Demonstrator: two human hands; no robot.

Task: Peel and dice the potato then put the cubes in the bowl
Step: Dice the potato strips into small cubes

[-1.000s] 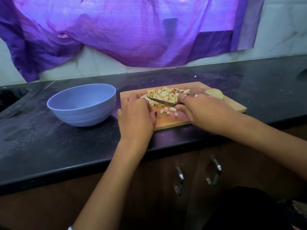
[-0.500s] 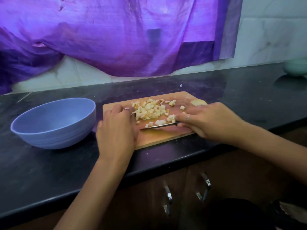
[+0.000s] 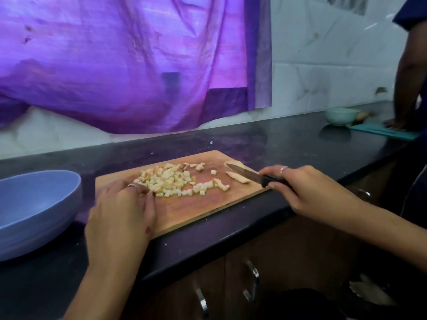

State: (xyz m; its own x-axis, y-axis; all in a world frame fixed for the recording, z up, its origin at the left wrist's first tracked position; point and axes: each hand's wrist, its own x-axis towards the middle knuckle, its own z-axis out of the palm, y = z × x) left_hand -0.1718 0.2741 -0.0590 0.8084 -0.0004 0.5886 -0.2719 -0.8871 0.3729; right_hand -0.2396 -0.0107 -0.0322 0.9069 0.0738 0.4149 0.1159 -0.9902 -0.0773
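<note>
I find the dicing largely done. A heap of cubes (image 3: 171, 181) lies mid-board (image 3: 198, 211), with a loose row trailing toward 3 o'clock. At least one uncut slice (image 3: 238, 179) remains at the board's 2 o'clock end, under the knife (image 3: 245, 174), and a pale piece behind the blade may be another; I cannot tell. Peeling I judge complete, since no skin shows on the pieces. The bowl (image 3: 34, 204) sits at 9 o'clock of the board, just beside it, and what I see of its inside holds no cubes, so the transfer is not yet begun.

The right hand (image 3: 307, 190) grips the knife's black handle, fingers curled round it, blade pointing toward 10 o'clock. The left hand (image 3: 120, 215) rests on the board's 8 o'clock corner, fingertips bent against the edge of the heap; whether it pinches any cube I cannot tell.

Against half a second ago: the knife was low among the cubes at the heap's near edge, and it is now withdrawn to the 2 o'clock end over the slice. The left hand keeps its place by the heap. The view has swung, and a second person (image 3: 406, 88) now shows at far 2 o'clock.
</note>
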